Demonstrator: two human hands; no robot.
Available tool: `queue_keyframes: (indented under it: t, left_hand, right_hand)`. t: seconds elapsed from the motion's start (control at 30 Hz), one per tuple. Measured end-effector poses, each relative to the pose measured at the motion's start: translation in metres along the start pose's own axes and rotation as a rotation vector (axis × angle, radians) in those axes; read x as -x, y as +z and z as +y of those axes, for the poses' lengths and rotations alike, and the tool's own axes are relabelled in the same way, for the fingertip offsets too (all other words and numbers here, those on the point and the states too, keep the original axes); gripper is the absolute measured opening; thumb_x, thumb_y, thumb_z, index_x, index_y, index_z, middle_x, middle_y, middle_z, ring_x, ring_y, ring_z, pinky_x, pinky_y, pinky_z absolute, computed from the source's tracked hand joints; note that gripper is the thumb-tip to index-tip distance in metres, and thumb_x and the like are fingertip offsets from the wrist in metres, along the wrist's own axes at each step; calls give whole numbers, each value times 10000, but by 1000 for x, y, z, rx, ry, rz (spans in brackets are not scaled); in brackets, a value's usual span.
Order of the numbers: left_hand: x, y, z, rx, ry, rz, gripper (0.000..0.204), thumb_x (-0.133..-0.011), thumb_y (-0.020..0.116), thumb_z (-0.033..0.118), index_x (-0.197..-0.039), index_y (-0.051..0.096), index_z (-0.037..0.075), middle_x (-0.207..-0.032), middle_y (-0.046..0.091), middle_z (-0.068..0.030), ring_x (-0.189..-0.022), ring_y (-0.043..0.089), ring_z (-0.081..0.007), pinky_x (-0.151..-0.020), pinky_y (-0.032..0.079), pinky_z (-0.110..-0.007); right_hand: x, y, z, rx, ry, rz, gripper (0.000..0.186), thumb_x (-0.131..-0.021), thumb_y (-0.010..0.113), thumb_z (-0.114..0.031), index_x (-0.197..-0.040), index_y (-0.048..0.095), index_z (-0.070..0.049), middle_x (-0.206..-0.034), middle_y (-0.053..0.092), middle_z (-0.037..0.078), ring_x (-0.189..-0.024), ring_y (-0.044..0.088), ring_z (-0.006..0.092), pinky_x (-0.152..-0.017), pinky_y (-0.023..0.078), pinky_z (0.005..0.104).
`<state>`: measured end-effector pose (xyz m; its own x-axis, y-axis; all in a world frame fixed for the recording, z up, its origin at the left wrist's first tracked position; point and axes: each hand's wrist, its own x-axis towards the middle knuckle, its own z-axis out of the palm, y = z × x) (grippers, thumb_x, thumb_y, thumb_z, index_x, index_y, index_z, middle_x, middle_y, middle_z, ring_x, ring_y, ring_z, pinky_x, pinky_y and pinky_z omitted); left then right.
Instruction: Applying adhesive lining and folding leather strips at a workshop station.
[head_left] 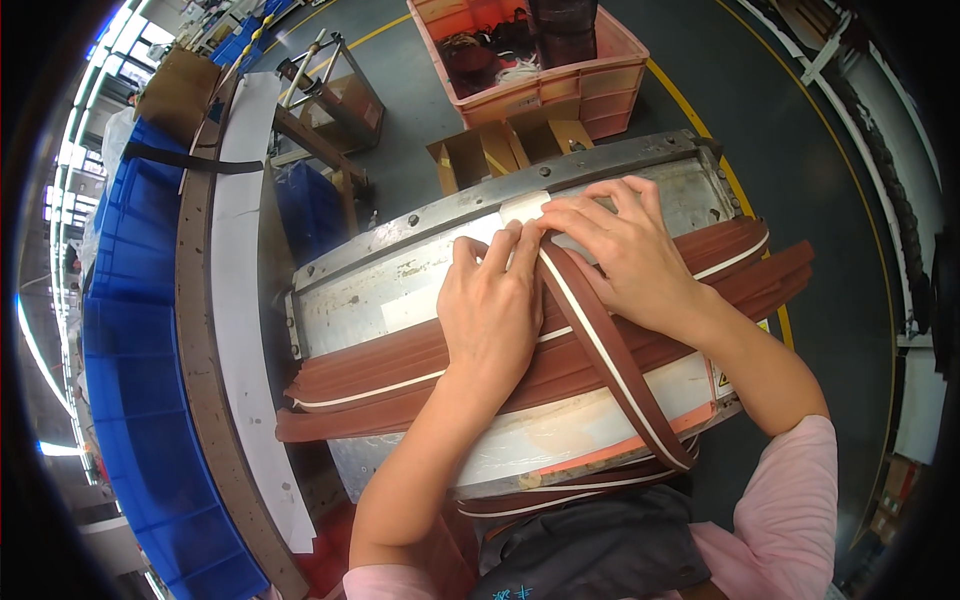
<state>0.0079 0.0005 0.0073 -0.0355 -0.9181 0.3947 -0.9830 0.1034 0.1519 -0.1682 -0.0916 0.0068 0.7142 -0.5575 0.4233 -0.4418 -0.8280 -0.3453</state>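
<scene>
White-striped brown strap (618, 355) crosses a brown strap bundle (370, 372) on the metal worktop (350, 322), running toward 5 o'clock. Left hand (487, 310) and right hand (630, 255) bunch fingertips narrowly at its upper end; can't tell whether either pinches it.

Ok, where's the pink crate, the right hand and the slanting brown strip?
Pink crate (606, 88): head view, on its near wall.
Right hand (632, 246): head view, on its back.
Slanting brown strip (612, 348): head view, midway along its slant.
</scene>
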Motion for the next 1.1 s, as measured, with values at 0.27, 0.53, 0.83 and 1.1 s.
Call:
queue_keyframes:
  t: [0.27, 0.53, 0.83, 1.1]
  left_hand:
    - [1, -1, -1, -29, -4, -48, 570, -798, 785, 43, -1360, 718, 100, -1317, 718, -27, -937, 615, -269, -782, 577, -355]
    - [0, 0, 1, -23, 6, -19, 545, -814, 775, 51, -1354, 716, 98, -1294, 719, -24, -931, 617, -255, -768, 576, -346]
    - [1, -1, 0, -49, 15, -27, 546, -817, 765, 43, -1358, 714, 94, -1299, 713, -24, -935, 616, -254, -766, 573, -343]
    - [2, -3, 0, -51, 17, -58, 581, -802, 773, 27, -1374, 702, 98, -1292, 714, -32, -960, 623, -269, -802, 574, -357]
  right_hand:
    - [2, 0, 0, 95, -15, 9, 338, -953, 706, -106, -1290, 727, -111, -1362, 714, 48, -1311, 568, 318, -1159, 299, 523]
    - [6, 3, -1, 194, -61, 82, 323, -905, 705, -125, -1218, 765, -74, -1297, 746, 42, -1352, 552, 316, -1203, 272, 556]
    - [8, 0, -4, 166, -33, 10, 373, -959, 655, -78, -1324, 735, -77, -1417, 695, 48, -1433, 487, 357, -1200, 247, 567]
    - [10, 3, -4, 162, -57, 75, 395, -864, 705, -59, -1256, 746, -38, -1343, 722, 46, -1343, 535, 318, -1155, 300, 517]
